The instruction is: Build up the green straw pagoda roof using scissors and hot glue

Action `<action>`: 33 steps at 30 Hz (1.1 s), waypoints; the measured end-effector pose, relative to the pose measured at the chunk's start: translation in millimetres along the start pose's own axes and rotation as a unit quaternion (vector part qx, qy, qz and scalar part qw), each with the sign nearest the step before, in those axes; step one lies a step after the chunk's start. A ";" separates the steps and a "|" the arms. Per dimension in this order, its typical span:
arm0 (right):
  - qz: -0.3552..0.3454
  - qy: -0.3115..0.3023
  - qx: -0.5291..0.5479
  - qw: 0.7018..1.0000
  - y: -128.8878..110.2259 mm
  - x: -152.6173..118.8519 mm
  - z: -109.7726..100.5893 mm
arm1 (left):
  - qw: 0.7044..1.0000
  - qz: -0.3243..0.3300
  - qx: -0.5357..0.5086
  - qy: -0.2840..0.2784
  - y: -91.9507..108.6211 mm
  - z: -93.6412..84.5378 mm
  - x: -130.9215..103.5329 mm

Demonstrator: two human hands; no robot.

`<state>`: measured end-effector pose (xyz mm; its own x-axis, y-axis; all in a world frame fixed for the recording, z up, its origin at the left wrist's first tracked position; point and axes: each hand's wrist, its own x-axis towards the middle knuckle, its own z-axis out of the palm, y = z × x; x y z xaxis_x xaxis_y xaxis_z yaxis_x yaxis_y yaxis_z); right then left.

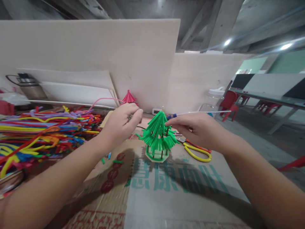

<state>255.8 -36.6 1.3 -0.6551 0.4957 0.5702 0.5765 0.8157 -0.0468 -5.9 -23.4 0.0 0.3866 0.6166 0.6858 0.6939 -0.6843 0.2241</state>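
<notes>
A small green pagoda model (159,135) stands upright on the cardboard, with two tiers of green pipe-cleaner roof, brown posts and a pale octagonal base. My right hand (199,128) reaches its upper roof from the right, its closed fingertips gripping the roof's edge. Left of the roof and apart from it, my left hand (124,122) is raised with curled fingers; whatever is in them is hidden. Behind the model shows a blue tool (171,117), partly covered, and a translucent stick (205,112) runs right above my right hand. Scissors (197,152) with yellow and red handles lie beneath that hand.
Piled pipe cleaners (47,133) of many colours cover the left side. A pink pipe-cleaner roof (129,97) stands behind my left hand. Green scraps (117,162) lie on the cardboard (152,203). Further back are a clear lidded jar (213,100), a flask (32,89) and a white panel (143,63).
</notes>
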 end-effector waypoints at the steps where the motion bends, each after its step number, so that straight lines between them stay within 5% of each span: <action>1: -0.013 -0.010 -0.019 1.000 1.0 -0.1 2.1 | 1.000 -0.013 -0.005 -0.003 -5.4 3.3 0.5; 6: -0.030 -0.023 -0.067 0.997 1.7 0.3 8.7 | 0.999 -0.031 -0.028 -0.016 -11.7 17.3 -0.4; 12: -0.024 -0.014 -0.093 0.995 0.7 3.2 13.1 | 0.998 0.056 0.025 -0.024 9.6 14.9 -4.1; 19: -0.075 -0.008 -0.122 0.990 0.9 5.3 17.5 | 0.987 0.112 0.088 -0.068 11.2 17.9 -9.1; 26: -0.104 -0.031 -0.088 0.990 -0.4 3.3 17.3 | 0.995 0.083 0.045 -0.043 9.5 15.0 -6.3; 33: -0.119 -0.007 -0.122 0.985 1.8 4.0 21.1 | 0.992 0.025 -0.050 -0.116 1.3 28.5 -11.4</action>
<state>243.9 -26.8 -13.9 -0.7916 0.3041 0.5300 0.5044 0.8148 0.2859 8.0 -20.3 -27.2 0.5569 0.6458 0.5224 0.6114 -0.7444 0.2685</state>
